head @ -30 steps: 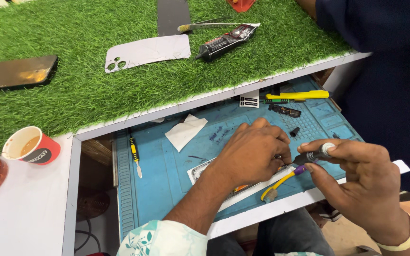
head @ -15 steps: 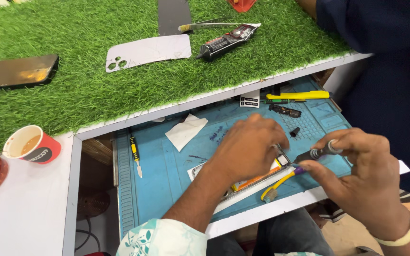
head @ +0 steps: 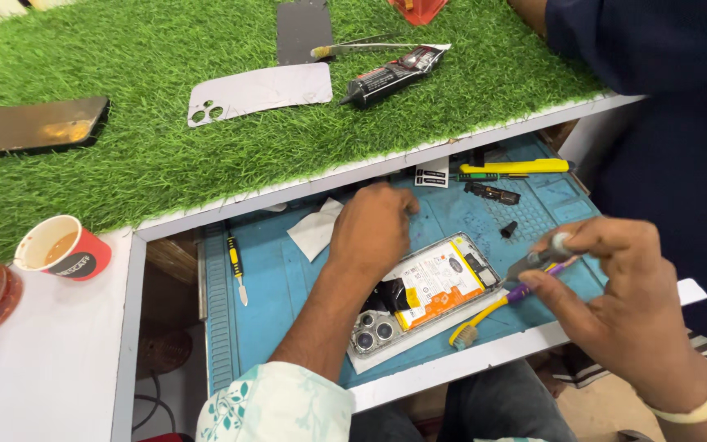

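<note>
An opened phone (head: 431,288) lies back-up on the blue work mat (head: 280,286), showing its yellow-labelled battery and camera lenses. My left hand (head: 374,232) is palm down on the mat just beyond the phone, with its bent fingers toward the mat's far edge and its fingertips hidden. To the right of the phone, my right hand (head: 611,286) grips a small dark screwdriver (head: 543,259) whose tip points at the phone's right end. A yellow brush with a purple handle (head: 488,314) lies under that hand.
On the mat are a white wipe (head: 314,231), a small yellow-handled tool (head: 235,263), a yellow knife (head: 517,167) and small dark parts (head: 493,193). The green turf (head: 165,164) holds phone back covers and a glue tube (head: 390,75). A paper cup (head: 63,250) stands left. A person in dark blue (head: 664,123) is at right.
My left hand lifted off the phone and slid toward the far side of the mat, uncovering the phone. My right hand stayed at the right with the screwdriver.
</note>
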